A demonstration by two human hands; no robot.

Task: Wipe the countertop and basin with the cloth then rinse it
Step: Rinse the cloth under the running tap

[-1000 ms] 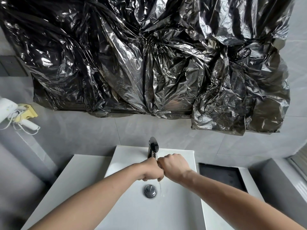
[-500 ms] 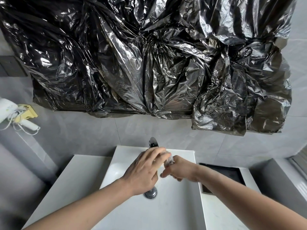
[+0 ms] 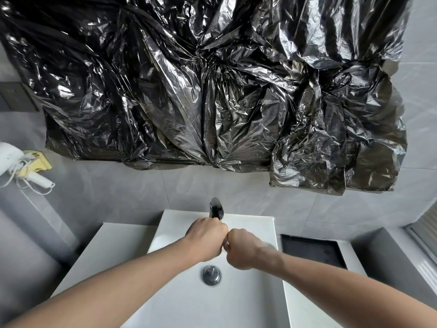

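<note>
White ceramic basin (image 3: 248, 301) is seen at 6 o'clock, set into a white worktop (image 3: 113, 247) that runs off toward 8 o'clock. Both hands are held over the basin as fists, knuckles pressed together just below the black tap (image 3: 216, 208). Left hand (image 3: 205, 239) is curled tight at centre; right hand (image 3: 243, 248) is curled tight just beside it at 3 o'clock of the left. Cloth is not clearly seen: only a pale sliver shows between the fists, so whether it is gripped inside them cannot be told. Chrome drain plug (image 3: 211, 275) is seen directly below the fists, at 6 o'clock of them. Black tray (image 3: 314, 250) is set on the worktop at 3 o'clock of the basin. Crumpled black plastic sheeting (image 3: 212, 91) is spread across the wall from 10 to 2 o'clock. White hair dryer (image 3: 14, 162) with cord is mounted at 9 o'clock.
</note>
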